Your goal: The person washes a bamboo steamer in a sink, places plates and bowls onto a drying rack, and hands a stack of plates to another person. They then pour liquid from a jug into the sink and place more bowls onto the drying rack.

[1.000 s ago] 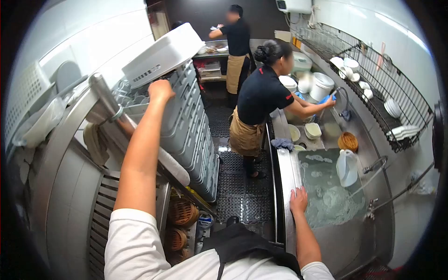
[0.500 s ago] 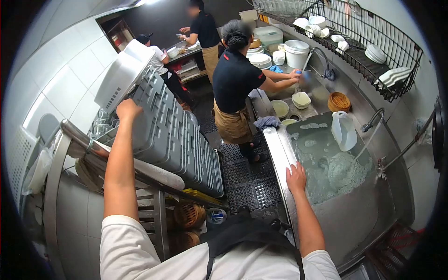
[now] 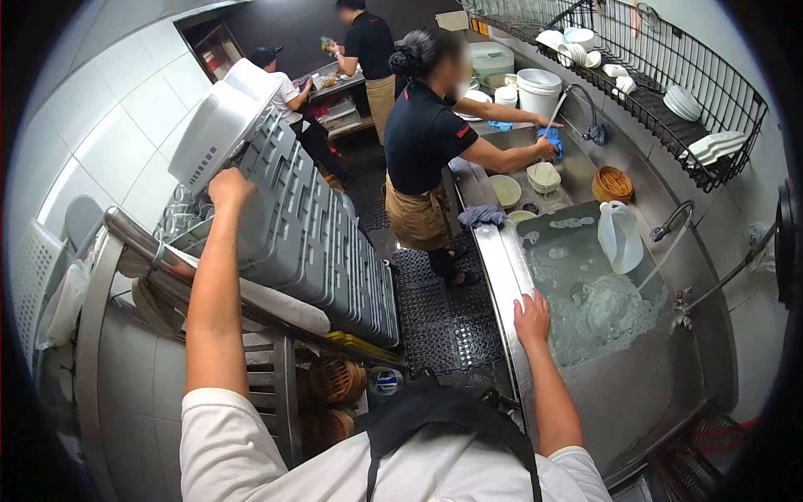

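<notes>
My left hand (image 3: 232, 191) is closed over the top corner of a stack of grey plastic crates (image 3: 288, 213), at the left. Just behind it a white plastic basket (image 3: 219, 138) leans on top of the stack, and clear glasses (image 3: 180, 211) stand beside the wrist. My right hand (image 3: 532, 318) rests with fingers stretched out on the metal rim of the sink (image 3: 502, 289), holding nothing. Cloudy, foamy water (image 3: 615, 309) fills the basin beside it. A translucent plastic jug (image 3: 619, 237) floats there, below a running tap hose (image 3: 665, 255).
A co-worker (image 3: 427, 125) stands at the far basin, a blue cloth (image 3: 550, 144) in hand. Two more people work at the back counter. A wire rack (image 3: 644, 92) of white dishes hangs at right. Black rubber mats (image 3: 447, 318) cover the aisle; bamboo steamers (image 3: 337, 378) sit low at left.
The co-worker at the sink has turned and leaned over the basin, arms farther apart. A person at the back has raised a hand holding something green. My hands stay in place.
</notes>
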### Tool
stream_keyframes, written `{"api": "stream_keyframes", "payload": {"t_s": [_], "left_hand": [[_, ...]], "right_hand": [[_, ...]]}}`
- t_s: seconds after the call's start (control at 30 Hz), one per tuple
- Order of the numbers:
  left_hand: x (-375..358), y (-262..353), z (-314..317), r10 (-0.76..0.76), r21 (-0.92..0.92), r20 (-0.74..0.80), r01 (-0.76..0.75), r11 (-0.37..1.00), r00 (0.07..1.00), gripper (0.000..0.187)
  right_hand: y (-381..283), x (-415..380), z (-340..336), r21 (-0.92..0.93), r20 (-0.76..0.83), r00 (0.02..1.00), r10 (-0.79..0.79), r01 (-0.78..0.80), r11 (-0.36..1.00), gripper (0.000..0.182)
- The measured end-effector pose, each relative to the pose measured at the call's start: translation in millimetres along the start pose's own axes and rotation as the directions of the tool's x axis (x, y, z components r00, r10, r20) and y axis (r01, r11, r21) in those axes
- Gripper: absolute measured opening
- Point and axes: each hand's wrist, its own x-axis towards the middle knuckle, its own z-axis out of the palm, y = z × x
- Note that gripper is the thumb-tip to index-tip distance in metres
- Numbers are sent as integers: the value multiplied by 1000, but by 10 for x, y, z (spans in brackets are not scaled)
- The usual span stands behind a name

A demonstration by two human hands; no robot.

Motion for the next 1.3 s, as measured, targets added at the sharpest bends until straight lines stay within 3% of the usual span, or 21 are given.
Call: {"api": "stream_keyframes", "payload": {"t_s": [1.3], "left_hand": [[45, -47, 87, 29, 7, -9, -29, 1000, 1000, 39]], "right_hand": [[-14, 3, 6, -24, 30, 1000, 7, -6, 1000, 34]]}}
